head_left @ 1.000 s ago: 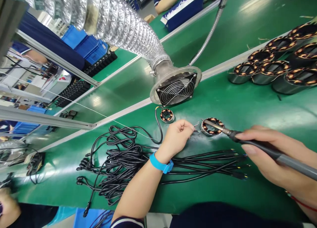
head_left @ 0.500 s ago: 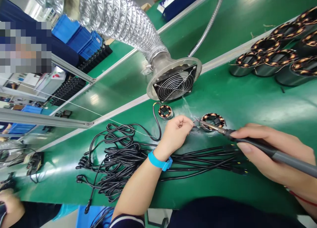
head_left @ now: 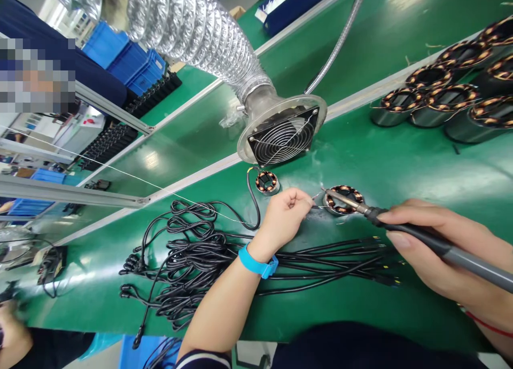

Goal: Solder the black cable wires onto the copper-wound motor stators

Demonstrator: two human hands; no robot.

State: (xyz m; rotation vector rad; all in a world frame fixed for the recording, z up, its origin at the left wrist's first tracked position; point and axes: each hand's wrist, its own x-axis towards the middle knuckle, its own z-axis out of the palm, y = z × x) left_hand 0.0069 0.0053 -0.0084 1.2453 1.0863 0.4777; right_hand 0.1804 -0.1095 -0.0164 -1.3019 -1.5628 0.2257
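My right hand grips a soldering iron by its dark handle. The iron's metal tip reaches across a small copper-wound stator and ends just above its left rim, close to thin wire ends. My left hand, with a blue band at its wrist, is closed in a pinch on a thin silvery solder wire whose end points toward the iron tip. A dark lead lies between these fingers and the stator. Faint smoke hangs near the tip. Another small stator with a black cable attached sits behind my left hand.
A fume extractor fan on a silver duct hangs over the work. Bundled black cables lie under and beside my left forearm. Several larger stators stand at the right. A co-worker's hand shows at lower left.
The iron tip has shifted slightly up and left, off the wire ends near my left fingers. The smoke has thinned and drifted. My left hand has barely moved.
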